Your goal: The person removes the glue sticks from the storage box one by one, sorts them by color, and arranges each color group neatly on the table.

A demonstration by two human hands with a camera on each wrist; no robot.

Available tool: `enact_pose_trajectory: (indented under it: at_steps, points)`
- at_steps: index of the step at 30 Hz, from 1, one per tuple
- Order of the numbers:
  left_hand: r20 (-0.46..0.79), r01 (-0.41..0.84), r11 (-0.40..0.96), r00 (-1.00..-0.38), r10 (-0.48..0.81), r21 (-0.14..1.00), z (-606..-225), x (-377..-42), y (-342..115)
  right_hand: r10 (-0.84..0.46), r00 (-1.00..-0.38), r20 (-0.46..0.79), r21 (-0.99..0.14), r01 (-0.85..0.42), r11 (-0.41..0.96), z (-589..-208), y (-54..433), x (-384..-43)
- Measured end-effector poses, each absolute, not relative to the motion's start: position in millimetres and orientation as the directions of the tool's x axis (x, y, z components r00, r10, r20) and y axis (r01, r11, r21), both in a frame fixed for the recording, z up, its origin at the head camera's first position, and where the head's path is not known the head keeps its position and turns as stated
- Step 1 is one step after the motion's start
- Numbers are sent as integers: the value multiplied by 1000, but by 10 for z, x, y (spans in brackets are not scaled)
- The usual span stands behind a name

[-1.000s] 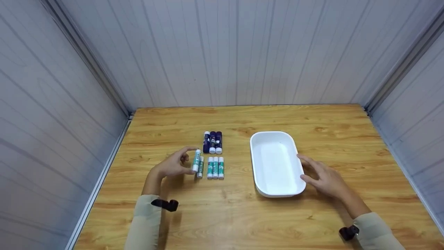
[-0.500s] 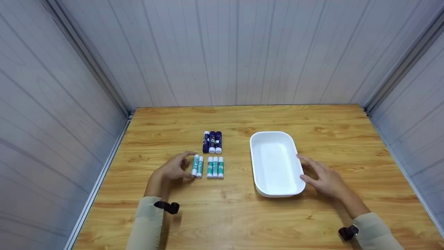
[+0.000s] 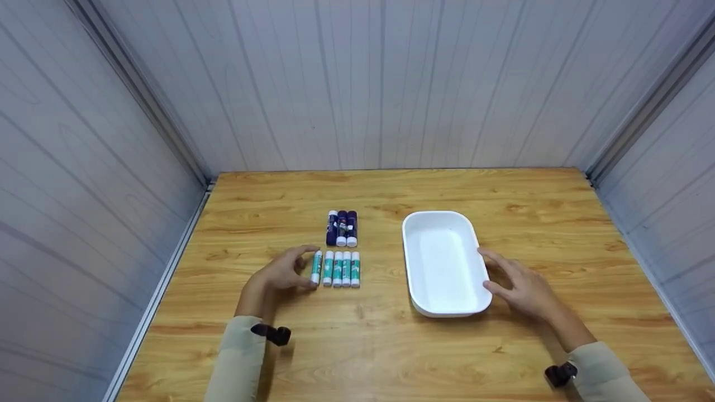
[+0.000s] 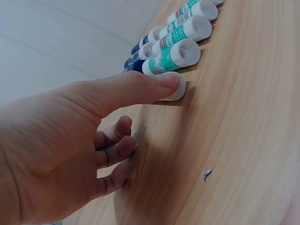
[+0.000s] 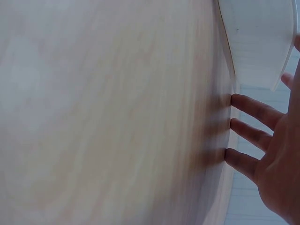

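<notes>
My left hand (image 3: pixel 281 269) pinches a green-and-white glue stick (image 3: pixel 317 268) lengthwise, thumb at the near end and index finger at the far end. The thumb covers much of this stick in the left wrist view, where its white end (image 4: pixel 179 91) shows. A small gap lies between it and a row of several matching glue sticks (image 3: pixel 338 269) lying side by side on its right. Over on the right, my right hand (image 3: pixel 522 287) touches the rim of a white plastic basin (image 3: pixel 410 268) with thumb and index finger. Its other fingers (image 5: pixel 253 110) reach down to the table, fairly straight.
Three dark purple glue sticks (image 3: pixel 342 229) lie together just behind the green row, one turned the opposite way. Wood-grain table (image 3: pixel 368 346) surrounds everything. Pale panel walls (image 3: pixel 357 84) stand at the back and both sides.
My left hand has lowered its glue stick to the table beside the green ones. The neighbouring loose stick has shifted right and joined the row. The right hand and basin stay put.
</notes>
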State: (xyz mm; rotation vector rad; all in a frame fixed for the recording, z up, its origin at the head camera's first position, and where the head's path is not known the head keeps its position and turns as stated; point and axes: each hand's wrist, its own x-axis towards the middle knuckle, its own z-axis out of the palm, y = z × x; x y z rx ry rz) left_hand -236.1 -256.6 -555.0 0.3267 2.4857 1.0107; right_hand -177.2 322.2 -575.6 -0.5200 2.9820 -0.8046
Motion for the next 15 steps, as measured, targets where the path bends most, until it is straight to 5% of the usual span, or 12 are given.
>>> enact_pose_trajectory:
  at_steps: [15]
  points:
    - [-299,59,691,-873,386,720,-5536,-2337,-2592,-322,-942,90,-500,-322,804,-5757,3223,-1763]
